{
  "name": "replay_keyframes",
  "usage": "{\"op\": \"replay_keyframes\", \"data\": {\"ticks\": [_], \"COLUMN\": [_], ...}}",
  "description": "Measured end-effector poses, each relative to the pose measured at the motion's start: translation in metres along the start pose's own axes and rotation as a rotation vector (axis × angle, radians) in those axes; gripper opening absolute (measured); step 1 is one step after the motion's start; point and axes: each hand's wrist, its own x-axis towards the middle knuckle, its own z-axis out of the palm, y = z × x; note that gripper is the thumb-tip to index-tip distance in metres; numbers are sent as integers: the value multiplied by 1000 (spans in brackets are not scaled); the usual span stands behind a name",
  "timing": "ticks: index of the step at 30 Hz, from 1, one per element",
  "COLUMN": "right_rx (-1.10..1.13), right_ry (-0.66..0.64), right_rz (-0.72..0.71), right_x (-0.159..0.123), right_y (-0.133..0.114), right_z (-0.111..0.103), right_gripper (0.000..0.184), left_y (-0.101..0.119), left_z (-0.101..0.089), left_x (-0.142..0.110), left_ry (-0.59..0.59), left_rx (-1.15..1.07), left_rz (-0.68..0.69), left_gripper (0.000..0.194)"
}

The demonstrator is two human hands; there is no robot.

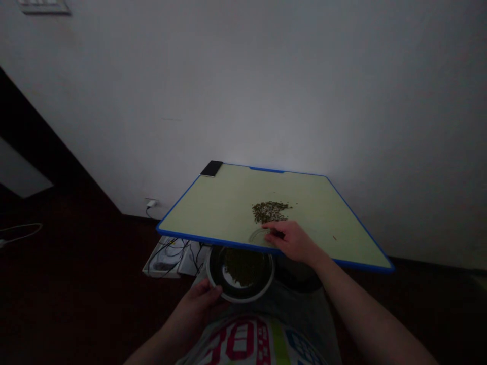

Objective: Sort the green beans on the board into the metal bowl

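My left hand grips the left rim of a round bowl, its thumb over the edge. The bowl is at my lap, just under the near edge of the board. Small dark-greenish grains, perhaps mung beans, cover part of its bottom. On the pale-topped board a loose patch of the same-looking grains lies spread out. My right hand is just on the near side of that patch, index finger and thumb around the rim of a clear round dish, which is faint and partly hidden.
The pale folding table has a blue rim and stands against the wall. A black phone lies at its far left corner. Below on the left are a white box with cables and a plugged-in charger. The room is dim.
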Motion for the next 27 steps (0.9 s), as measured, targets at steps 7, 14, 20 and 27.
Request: {"op": "replay_keyframes", "data": {"ticks": [7, 14, 20, 27], "right_rx": [-81, -66, -81, -71], "right_ry": [183, 227, 239, 281], "right_rz": [227, 335, 327, 302], "right_x": [-21, -39, -39, -39], "right_y": [53, 75, 72, 78], "right_z": [-48, -59, -57, -57], "right_gripper": [40, 44, 43, 41], "left_y": [-15, -19, -10, -2], "left_z": [-23, -34, -35, -41], "left_x": [21, 38, 46, 57], "left_ry": [66, 193, 197, 281], "left_rx": [1, 32, 91, 207], "left_rz": [-23, -29, 14, 50], "left_gripper": [22, 15, 15, 14]}}
